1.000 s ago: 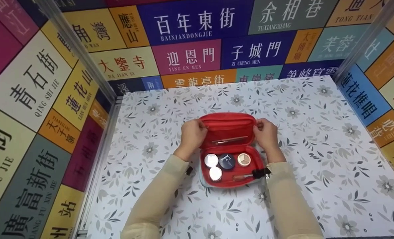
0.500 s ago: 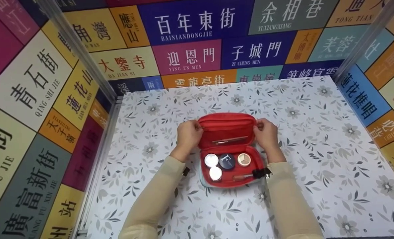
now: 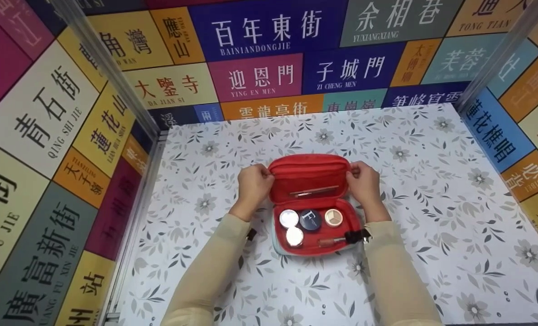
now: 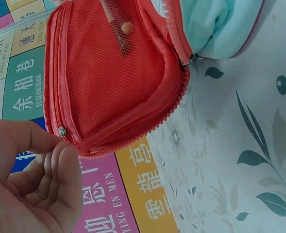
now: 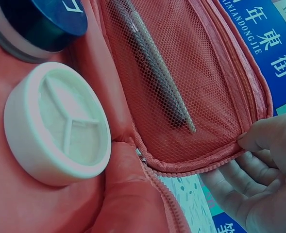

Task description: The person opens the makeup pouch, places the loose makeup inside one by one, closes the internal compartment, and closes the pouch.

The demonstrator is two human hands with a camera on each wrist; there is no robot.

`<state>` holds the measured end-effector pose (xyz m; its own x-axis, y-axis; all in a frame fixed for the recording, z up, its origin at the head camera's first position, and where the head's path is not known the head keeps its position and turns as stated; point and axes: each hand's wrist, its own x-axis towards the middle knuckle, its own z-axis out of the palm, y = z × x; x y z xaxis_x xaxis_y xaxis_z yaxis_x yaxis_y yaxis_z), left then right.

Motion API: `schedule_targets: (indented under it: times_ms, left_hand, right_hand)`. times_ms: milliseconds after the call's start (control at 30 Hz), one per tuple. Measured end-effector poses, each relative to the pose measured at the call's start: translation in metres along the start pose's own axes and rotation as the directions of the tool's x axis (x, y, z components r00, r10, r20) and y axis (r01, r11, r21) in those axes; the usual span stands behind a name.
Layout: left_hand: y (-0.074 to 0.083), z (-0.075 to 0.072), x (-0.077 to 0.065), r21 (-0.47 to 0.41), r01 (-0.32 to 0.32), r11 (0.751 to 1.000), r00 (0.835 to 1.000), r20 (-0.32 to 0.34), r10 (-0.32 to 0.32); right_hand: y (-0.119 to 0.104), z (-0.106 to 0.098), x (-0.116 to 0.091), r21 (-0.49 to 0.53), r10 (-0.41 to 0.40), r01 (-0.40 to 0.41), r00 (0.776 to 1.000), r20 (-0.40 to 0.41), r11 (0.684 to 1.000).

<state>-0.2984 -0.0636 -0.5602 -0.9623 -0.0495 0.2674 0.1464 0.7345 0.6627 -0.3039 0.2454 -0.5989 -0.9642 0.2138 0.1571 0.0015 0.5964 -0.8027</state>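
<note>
An unzipped red cosmetic bag (image 3: 316, 248) lies on the table, its lid (image 3: 309, 162) raised at the back. My left hand (image 3: 253, 185) pinches the lid's left corner, close to a small zip pull (image 4: 62, 131). At the opposite corner, my right hand (image 5: 259, 170) grips the edge between thumb and fingers. Behind the lid's mesh pocket (image 4: 113, 87) lie thin brush-like sticks (image 5: 157, 73). The base holds two shiny round compacts (image 3: 288, 218), a dark blue round jar (image 3: 309, 220), a three-part round palette (image 3: 333, 217) and a lip gloss tube (image 3: 334, 242) with a dark cap.
The table (image 3: 205, 172) has a white cover with grey leaves and flowers. Panels with coloured street-name signs (image 3: 255, 77) stand behind it and on both sides. The bag's outer side is pale mint (image 4: 208, 24).
My left hand has shifted a little to the left, and the lid's left corner has stretched out with it. The right hand and the bag's contents stay where they were.
</note>
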Motion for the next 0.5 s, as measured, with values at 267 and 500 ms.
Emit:
schedule_targets:
  times_ms: [267,500]
  left_hand:
    - [-0.004,0.0002,0.0023,0.003,0.031,1.0,0.999,-0.006,-0.031]
    - [-0.0064,0.0009,0.0028,-0.048,0.027,0.999,1.0,0.016,-0.026]
  right_hand:
    - [0.0001,-0.0008,0.0006,0.003,-0.009,0.009,1.0,0.016,1.0]
    - [0.0,-0.0035,0.0001,0.0,-0.009,0.009,1.0,0.021,1.0]
